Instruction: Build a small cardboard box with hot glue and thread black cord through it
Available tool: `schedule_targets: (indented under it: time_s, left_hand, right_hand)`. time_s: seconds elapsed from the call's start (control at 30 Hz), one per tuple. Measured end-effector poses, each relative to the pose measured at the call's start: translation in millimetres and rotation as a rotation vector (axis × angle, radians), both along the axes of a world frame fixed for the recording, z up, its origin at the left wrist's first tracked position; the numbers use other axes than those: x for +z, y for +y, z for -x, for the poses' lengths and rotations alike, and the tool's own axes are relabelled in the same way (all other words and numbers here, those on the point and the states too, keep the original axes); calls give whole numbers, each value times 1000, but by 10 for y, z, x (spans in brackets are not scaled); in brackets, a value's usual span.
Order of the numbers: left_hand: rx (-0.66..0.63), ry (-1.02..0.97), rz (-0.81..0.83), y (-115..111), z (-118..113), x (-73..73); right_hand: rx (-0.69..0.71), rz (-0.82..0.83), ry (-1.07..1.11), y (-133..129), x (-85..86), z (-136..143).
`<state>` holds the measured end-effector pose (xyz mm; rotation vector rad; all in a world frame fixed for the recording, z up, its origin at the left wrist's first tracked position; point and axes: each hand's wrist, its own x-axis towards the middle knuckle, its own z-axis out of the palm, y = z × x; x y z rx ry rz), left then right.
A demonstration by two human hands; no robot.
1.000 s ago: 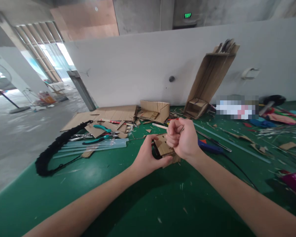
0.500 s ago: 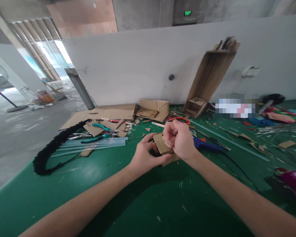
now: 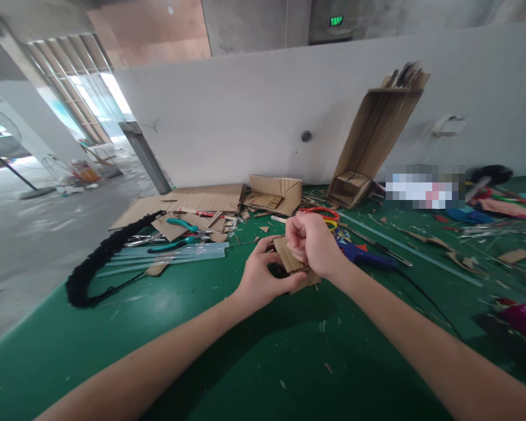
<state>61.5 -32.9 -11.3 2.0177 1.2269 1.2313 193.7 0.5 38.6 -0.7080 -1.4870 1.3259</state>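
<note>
My left hand [image 3: 260, 275] grips a small folded cardboard piece [image 3: 284, 254] just above the green table, fingers behind it and thumb along its near edge. My right hand [image 3: 313, 242] is closed in a fist over the right part of that cardboard. Whatever those fingers hold is hidden from view. A pale stick [image 3: 279, 219] shows just beyond the right fist; I cannot tell whether it touches the hand. Behind the right wrist lie scissors with red and yellow handles [image 3: 332, 223] and a blue glue gun [image 3: 370, 258] with a black cord.
Teal-handled pliers [image 3: 175, 243], clear glue sticks [image 3: 201, 252] and a black fuzzy strip [image 3: 85, 266] lie to the left. Cardboard sheets [image 3: 206, 197] rest along the white wall. A tall cardboard box [image 3: 372, 134] leans there. A shiny magenta object [image 3: 523, 321] sits at right.
My right fist has shifted slightly left over the cardboard, uncovering more of the scissors' yellow handle. My left hand keeps its hold. The whole view has moved a little.
</note>
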Motion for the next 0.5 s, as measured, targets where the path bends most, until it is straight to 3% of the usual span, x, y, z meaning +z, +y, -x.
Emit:
schedule_targets:
  time_s: [0.27,0.5]
  left_hand:
    - [-4,-9,-27,15,-14,-20]
    - [-14,-21,-21,22,-14,-30]
  right_hand:
    - [40,76,-37,-15,-54,-7]
    - [-45,213,366,-60,93,-44]
